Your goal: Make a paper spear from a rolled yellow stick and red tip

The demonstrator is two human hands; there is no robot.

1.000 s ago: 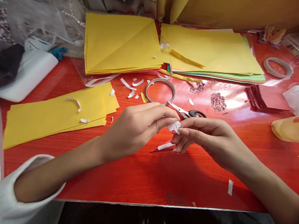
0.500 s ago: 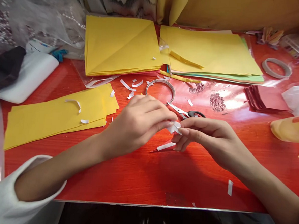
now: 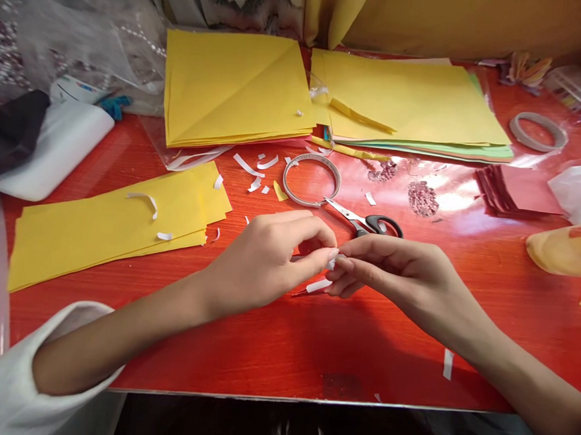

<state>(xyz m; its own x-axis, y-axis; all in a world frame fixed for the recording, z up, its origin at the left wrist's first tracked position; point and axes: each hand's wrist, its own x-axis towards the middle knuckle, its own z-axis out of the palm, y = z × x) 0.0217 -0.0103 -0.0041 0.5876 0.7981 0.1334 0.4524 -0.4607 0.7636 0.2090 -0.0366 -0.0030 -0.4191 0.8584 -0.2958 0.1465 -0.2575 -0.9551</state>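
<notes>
A small white piece of paper or tape (image 3: 331, 262) is pinched between my two hands, mostly covered by the fingertips. My left hand (image 3: 283, 253) comes in from the left, thumb and index finger closed on one side of it. From the right, my right hand (image 3: 390, 266) grips the other side between thumb and forefinger. Just beyond the hands lie scissors (image 3: 352, 215) with black handles, blades pointing at a tape roll (image 3: 288, 186). Below the fingers a thin white-and-red stick-like item (image 3: 318, 286) rests on the table, partly hidden by my right hand.
Yellow paper strips (image 3: 107, 226) lie at left with white scraps on them. Yellow sheets (image 3: 229, 89) and a second stack (image 3: 416, 100) cover the back. Dark red paper (image 3: 526, 189), a yellowish bottle (image 3: 567, 249) and another tape roll (image 3: 515, 131) sit at right on the red table (image 3: 203, 363).
My hands have drawn closer together and slightly down. The white piece now shows less between the fingers. My left hand has moved off a small yellow scrap near the tape roll.
</notes>
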